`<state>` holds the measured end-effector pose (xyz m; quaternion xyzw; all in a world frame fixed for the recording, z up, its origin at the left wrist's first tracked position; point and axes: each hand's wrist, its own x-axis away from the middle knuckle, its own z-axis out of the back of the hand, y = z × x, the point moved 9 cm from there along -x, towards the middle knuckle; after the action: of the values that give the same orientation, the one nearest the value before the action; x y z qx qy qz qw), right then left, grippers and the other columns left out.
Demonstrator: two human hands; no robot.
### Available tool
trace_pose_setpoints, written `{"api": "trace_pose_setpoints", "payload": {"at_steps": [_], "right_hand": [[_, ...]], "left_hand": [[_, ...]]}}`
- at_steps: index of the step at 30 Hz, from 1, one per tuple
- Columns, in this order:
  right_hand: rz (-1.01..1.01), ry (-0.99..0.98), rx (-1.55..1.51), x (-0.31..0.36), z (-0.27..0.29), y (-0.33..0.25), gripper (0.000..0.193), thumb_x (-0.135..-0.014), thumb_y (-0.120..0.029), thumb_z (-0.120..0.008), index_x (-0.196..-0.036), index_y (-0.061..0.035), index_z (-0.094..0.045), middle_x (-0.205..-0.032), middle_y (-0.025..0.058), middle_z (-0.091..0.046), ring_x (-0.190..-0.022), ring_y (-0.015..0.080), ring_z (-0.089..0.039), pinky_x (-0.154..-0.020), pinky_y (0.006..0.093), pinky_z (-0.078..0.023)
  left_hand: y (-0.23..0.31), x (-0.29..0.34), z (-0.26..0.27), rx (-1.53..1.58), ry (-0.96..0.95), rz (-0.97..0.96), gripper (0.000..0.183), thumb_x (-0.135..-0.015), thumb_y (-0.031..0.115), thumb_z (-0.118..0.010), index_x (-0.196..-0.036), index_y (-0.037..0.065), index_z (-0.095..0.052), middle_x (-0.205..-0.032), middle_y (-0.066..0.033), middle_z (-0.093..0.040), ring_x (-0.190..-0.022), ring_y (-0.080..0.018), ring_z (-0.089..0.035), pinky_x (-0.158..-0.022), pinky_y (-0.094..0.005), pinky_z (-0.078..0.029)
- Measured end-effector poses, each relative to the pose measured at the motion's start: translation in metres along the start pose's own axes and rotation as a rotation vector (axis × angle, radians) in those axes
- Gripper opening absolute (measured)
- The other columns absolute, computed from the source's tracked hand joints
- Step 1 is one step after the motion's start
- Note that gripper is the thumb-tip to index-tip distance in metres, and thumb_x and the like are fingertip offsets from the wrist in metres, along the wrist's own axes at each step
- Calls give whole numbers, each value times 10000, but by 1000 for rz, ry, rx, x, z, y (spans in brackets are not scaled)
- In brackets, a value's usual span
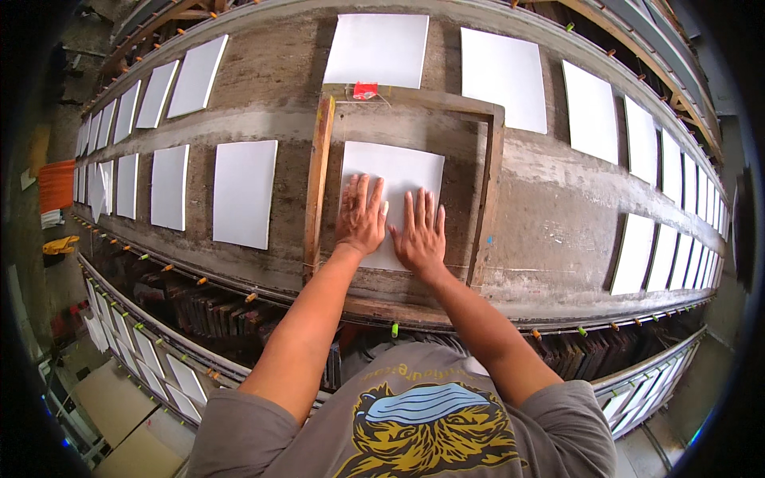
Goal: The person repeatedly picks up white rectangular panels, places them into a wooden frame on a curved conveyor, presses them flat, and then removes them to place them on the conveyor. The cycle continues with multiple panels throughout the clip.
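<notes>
Both of my palms lie flat over one white rectangular sheet (401, 165) on the long table. My left hand (362, 219) rests on its left part with the fingers stretched out and pointing away from me. Beside it, slightly nearer to me, my right hand (421, 239) presses on the right part with its fingers spread. Neither hand grips anything. A worn wooden frame (319, 171) surrounds the sheet and both hands. Whether a clear mesh spans the frame I cannot tell. On its far bar sits a small red piece (365, 91).
White sheets lie in two rows along the stained table (558, 235), among them one (245, 193) left of the frame and one (504, 80) beyond its right corner. Orange and green pegs (394, 329) line the table's near edge. More racks with white sheets (186, 378) stand behind me.
</notes>
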<state>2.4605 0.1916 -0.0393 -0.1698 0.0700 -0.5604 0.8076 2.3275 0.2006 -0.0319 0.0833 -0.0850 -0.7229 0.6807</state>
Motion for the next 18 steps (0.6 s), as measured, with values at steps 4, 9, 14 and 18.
{"api": "trace_pose_setpoints", "payload": {"at_steps": [4, 9, 14, 18], "right_hand": [[45, -76, -37, 0, -2, 1, 772, -1022, -491, -489, -1641, -101, -243, -1707, 180, -193, -1588, 342, -152, -1263, 574, -131], [155, 5, 28, -77, 24, 3, 696, -1025, -416, -504, -1631, -152, -285, -1709, 118, -224, -1584, 334, -170, -1259, 570, -149], [427, -35, -16, -87, 3, -16, 626, -1022, -293, -520, -1609, -176, -337, -1683, 57, -306, -1574, 319, -209, -1271, 517, -187], [467, -25, 30, -130, -3, -45, 597, -1003, -250, -523, -1575, -140, -388, -1662, 79, -343, -1571, 326, -215, -1263, 540, -209]], "left_hand": [[0, 10, -6, -75, 23, 84, 606, -1055, 315, -474, -1610, 126, -321, -1680, -151, -252, -1545, -396, -238, -1246, -552, -219], [-2, 12, 0, 58, 170, 99, 515, -1041, 274, -533, -1499, 62, -428, -1556, -193, -385, -1479, -417, -329, -1204, -514, -304], [-4, 24, -2, 216, 297, 98, 345, -973, 163, -609, -1262, 7, -503, -1329, -235, -484, -1329, -449, -451, -1133, -532, -367], [-3, 26, -2, 193, 284, 93, 317, -966, 160, -603, -1220, -1, -505, -1330, -254, -482, -1314, -455, -461, -1123, -551, -369]]}}
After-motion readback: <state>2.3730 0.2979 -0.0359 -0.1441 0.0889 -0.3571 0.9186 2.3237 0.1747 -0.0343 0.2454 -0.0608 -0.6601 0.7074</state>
